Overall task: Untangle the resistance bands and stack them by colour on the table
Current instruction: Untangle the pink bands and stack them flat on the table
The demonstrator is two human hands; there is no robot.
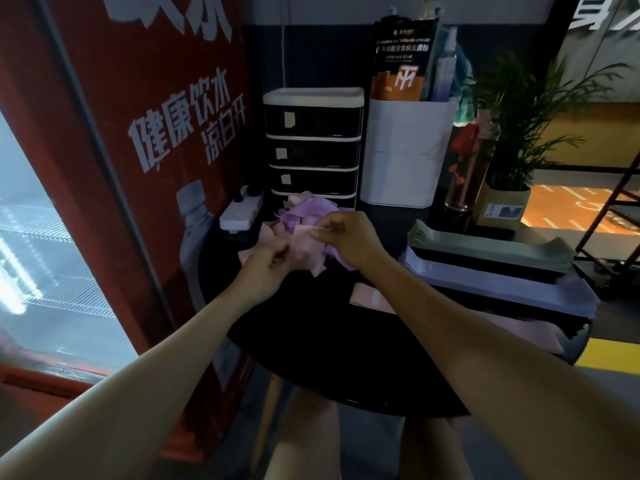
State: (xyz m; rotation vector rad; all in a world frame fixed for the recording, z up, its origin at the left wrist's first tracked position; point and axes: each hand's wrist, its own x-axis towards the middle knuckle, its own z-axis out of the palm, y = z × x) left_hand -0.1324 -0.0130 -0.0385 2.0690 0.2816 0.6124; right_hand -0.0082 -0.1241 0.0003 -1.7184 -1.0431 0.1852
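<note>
Two bare forearms reach over the round black desk to a tangled heap of pink and purple bands at its far edge, before a black drawer unit. The left hand and right hand each pinch a pink strip with curled fingers. One flat pink band lies crosswise at right.

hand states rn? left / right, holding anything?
Left hand: closed, pinching a pink band in the tangled pile.
Right hand: closed, pinching the same pink band's upper edge.
</note>
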